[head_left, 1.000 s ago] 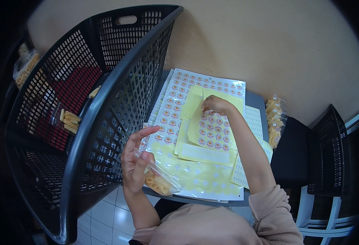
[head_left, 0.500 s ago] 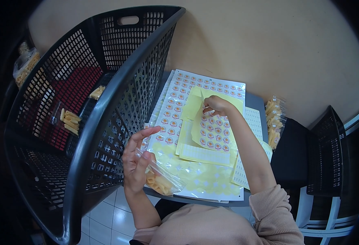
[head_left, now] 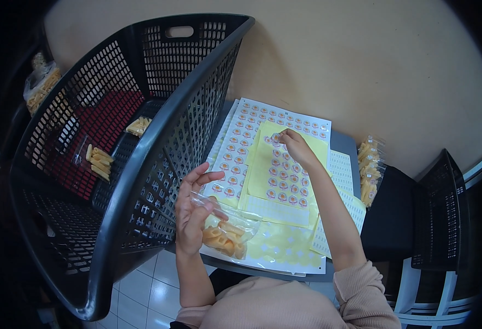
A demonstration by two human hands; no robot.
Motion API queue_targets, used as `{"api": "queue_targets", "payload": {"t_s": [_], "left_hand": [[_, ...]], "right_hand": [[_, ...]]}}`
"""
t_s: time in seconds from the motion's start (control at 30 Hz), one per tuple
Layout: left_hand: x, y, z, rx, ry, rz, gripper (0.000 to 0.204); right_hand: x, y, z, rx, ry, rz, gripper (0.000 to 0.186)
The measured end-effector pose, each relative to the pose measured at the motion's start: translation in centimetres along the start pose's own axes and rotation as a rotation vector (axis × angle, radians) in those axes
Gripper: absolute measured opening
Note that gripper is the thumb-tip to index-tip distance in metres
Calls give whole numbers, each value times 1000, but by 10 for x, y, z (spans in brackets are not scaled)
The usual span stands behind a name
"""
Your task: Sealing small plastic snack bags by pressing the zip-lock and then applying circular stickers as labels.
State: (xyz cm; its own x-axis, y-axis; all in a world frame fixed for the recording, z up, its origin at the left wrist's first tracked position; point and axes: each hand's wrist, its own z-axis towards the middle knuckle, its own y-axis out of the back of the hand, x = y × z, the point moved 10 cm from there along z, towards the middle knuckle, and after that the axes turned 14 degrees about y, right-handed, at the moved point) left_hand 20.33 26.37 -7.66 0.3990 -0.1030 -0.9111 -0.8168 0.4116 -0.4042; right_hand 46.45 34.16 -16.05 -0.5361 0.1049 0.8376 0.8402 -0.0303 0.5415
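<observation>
My left hand [head_left: 197,211] holds a clear plastic bag [head_left: 229,233] of pale yellow tube-shaped pieces by its upper edge, with thumb pressed in and other fingers spread. The bag hangs over the near left part of the table. My right hand [head_left: 295,145] has its fingers pinched on a small round sticker at the top of a yellow sticker sheet [head_left: 286,172]. Whether that sticker is off its backing I cannot tell. Under this sheet lie other yellow sheets and a large white sheet [head_left: 238,148] with rows of round orange-and-pink stickers.
At my left a tall black perforated basket [head_left: 180,109] holds small bags of the same pieces [head_left: 99,160]. More filled bags [head_left: 369,172] lie by the table's right side. Beyond them are a black chair [head_left: 389,214] and another black basket [head_left: 438,214]. A wall rises behind.
My left hand has shifted right and tilted the bag so more of it shows. The yellow sheet's lifted edge now lies flatter, and my right hand is at its top.
</observation>
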Motion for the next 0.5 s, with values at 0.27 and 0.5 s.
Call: {"api": "queue_targets", "payload": {"t_s": [0.27,0.5], "left_hand": [[10,-4,-3,-307,-151,-217,33],[26,-29,-11,-307,-295,-448,14]], "right_hand": [[74,23,-87,-282,516,746,16],[85,19,-164,-608,640,817,13]]}}
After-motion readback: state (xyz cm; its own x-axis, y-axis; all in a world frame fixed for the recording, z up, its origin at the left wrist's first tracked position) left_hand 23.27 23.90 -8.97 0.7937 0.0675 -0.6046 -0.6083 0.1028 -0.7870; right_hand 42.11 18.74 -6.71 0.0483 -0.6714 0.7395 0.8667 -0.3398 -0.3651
